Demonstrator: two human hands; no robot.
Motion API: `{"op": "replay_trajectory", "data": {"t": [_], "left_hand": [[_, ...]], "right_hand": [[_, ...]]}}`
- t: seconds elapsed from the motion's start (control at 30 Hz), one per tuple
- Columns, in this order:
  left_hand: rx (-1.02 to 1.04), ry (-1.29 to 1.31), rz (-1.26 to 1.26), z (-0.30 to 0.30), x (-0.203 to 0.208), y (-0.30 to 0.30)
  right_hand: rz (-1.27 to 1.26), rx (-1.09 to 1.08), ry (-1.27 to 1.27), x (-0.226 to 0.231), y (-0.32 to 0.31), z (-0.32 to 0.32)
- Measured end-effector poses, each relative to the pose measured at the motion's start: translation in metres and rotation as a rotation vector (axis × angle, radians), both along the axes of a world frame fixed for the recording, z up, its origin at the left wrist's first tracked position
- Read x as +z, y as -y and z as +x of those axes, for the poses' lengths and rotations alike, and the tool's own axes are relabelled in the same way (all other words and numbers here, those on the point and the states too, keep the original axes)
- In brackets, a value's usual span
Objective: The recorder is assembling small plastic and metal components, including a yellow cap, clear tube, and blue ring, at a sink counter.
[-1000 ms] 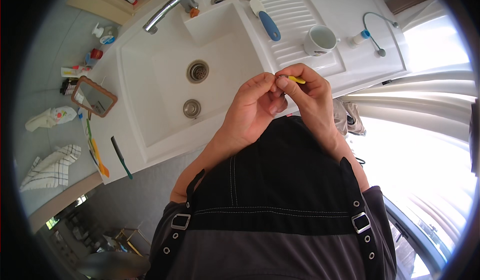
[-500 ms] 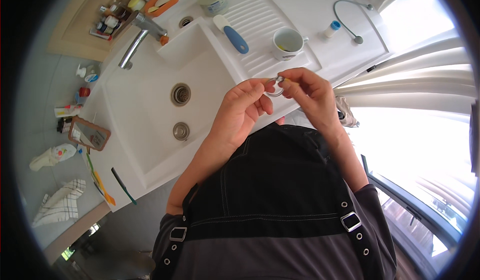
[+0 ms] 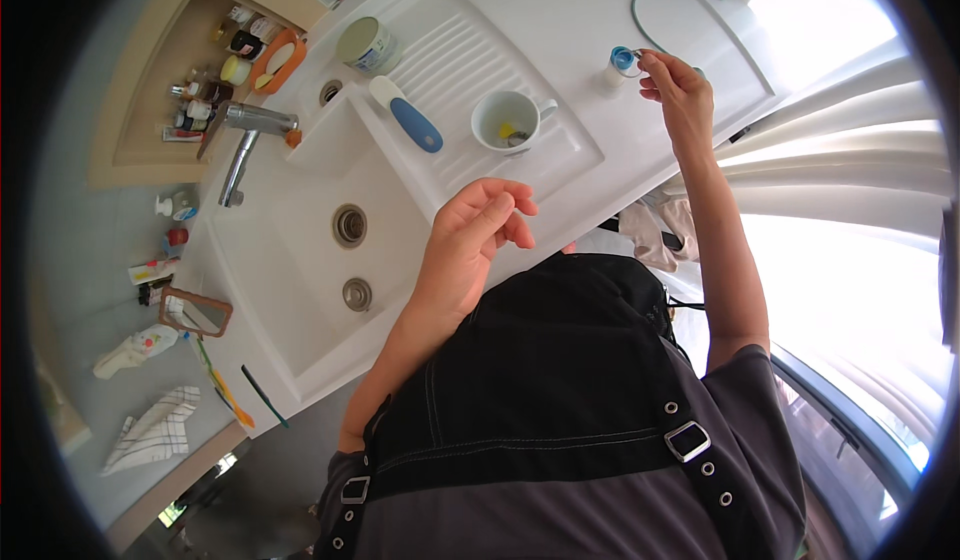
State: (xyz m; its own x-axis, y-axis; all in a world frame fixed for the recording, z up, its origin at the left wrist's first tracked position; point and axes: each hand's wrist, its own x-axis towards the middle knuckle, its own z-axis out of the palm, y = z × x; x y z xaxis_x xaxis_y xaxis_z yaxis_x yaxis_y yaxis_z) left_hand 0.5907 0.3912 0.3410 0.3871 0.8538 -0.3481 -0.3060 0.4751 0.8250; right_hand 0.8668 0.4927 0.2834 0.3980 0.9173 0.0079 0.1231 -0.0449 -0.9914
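Out at the upper right, my right hand (image 3: 685, 95) pinches a small metal ring (image 3: 630, 70) beside the blue top of a small clear bottle (image 3: 612, 78). Whether the ring touches the bottle, I cannot tell. My left hand (image 3: 475, 230) hovers near the counter's front edge, fingers loosely curled and apart, holding nothing. Just beyond it, a white mug (image 3: 490, 125) with something yellow and a small dark item inside stands on the ribbed drainboard (image 3: 465, 55). Left of the mug lies a tool with a blue handle (image 3: 416, 126) and a white end.
A white sink basin (image 3: 285, 260) with a chrome faucet (image 3: 245, 145) is at left. A pale green tub (image 3: 367, 44) stands behind the drainboard. A thin grey cable (image 3: 635, 15) curves at the back right. Bottles and an orange soap dish (image 3: 278, 61) fill a wall niche.
My right hand has moved away and to the right with the metal ring, reaching the blue-topped bottle. My left hand has let go of the ring and stays near the counter edge.
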Motion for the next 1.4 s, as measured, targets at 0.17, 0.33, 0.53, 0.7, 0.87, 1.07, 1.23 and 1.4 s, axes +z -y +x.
{"op": "replay_trajectory", "data": {"t": [0.17,0.33,0.53,0.7,0.87,1.07,1.23,1.4], "left_hand": [[0.086,-0.037,-0.014,0.014,-0.005,-0.007],[0.147,-0.038,-0.025,0.026,-0.009,-0.008],[0.198,-0.033,-0.023,0.036,-0.01,-0.01],[0.256,-0.044,-0.049,0.033,-0.012,-0.008],[0.255,-0.024,-0.023,0.018,-0.019,-0.012],[0.268,0.013,-0.034,0.001,-0.026,-0.017],[0.252,0.036,-0.062,-0.02,-0.037,-0.019],[0.278,-0.089,-0.011,-0.036,-0.056,-0.029]], "right_hand": [[-0.047,0.074,0.087,-0.016,-0.025,0.012],[-0.099,0.129,0.041,-0.014,-0.029,0.015],[-0.076,0.141,-0.009,-0.017,-0.029,0.017],[-0.069,0.136,0.0,-0.018,-0.03,0.019],[-0.081,0.14,0.054,-0.014,-0.032,0.013],[-0.011,0.059,-0.008,-0.022,-0.03,0.013],[0.173,0.052,-0.052,-0.024,-0.023,0.002],[0.094,0.187,-0.013,-0.022,0.004,-0.006]]}}
